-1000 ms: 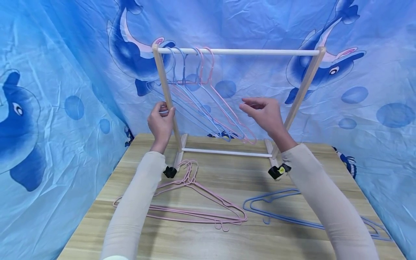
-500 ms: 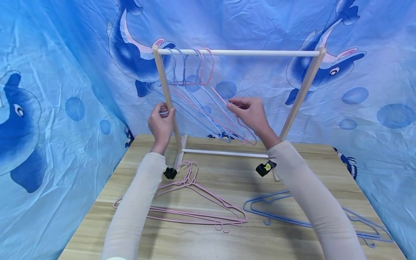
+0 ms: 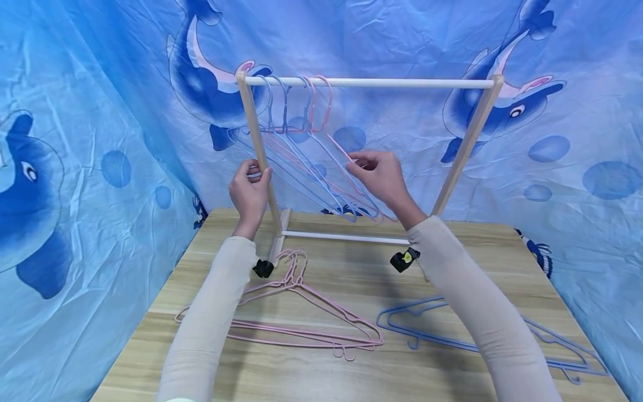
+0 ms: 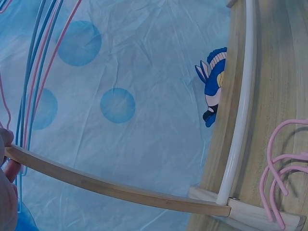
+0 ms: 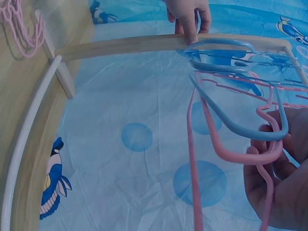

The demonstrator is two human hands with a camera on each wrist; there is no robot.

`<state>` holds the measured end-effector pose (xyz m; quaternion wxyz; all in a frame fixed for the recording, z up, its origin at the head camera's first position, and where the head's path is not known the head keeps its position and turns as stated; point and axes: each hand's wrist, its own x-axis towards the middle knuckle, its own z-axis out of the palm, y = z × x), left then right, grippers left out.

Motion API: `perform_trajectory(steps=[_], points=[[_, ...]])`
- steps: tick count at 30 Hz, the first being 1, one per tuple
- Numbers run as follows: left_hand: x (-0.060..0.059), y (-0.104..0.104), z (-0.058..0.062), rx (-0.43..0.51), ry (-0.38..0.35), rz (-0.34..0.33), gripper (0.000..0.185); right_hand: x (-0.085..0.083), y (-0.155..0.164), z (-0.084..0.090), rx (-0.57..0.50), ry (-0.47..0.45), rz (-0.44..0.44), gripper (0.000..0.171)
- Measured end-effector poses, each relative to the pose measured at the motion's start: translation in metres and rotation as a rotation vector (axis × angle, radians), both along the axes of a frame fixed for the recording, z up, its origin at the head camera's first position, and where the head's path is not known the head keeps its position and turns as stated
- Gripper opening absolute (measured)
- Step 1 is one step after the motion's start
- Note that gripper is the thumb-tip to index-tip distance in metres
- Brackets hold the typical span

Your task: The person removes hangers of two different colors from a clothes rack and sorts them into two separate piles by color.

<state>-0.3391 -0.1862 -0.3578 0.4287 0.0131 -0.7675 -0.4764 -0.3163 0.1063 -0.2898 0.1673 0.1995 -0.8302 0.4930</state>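
Note:
On the left, my left hand (image 3: 248, 190) grips the left wooden post (image 3: 255, 131) of a hanger rack, thumb to one side of it. My right hand (image 3: 380, 176) pinches the sloping shoulder of the nearest pink hanger (image 3: 337, 147), which hangs by its hook from the white rod (image 3: 402, 83). Behind it, several blue hangers (image 3: 284, 111) and another pink one are bunched toward the rod's left end. The right wrist view shows the thumb and fingers around the pink hanger (image 5: 224, 151), with a blue hanger (image 5: 231, 125) close beside it.
Pink hangers (image 3: 321, 296) lie stacked on the wooden table (image 3: 311, 379) at front left. Blue hangers (image 3: 432, 336) lie at front right, partly under the right sleeve. A lower white bar (image 3: 346, 238) joins the rack's feet. Blue dolphin-print cloth (image 3: 392, 33) surrounds the table.
My right hand has moved left from beside the hangers and taken hold of the nearest pink hanger. The left hand stays on the post.

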Motion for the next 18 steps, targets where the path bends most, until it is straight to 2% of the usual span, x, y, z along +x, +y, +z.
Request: perform_trajectory(steps=[5,12,18], points=[[0.000,-0.001,0.000,0.006,0.004,0.001,0.026,0.002,-0.002,0.001,0.059,0.084,-0.056,0.026],[0.002,-0.001,-0.001,-0.004,0.016,-0.001,0.029,0.007,0.001,0.004,0.057,0.108,-0.097,0.025],[0.001,-0.002,-0.001,-0.002,0.024,-0.007,0.027,0.012,0.011,0.017,0.069,0.133,-0.117,0.025]])
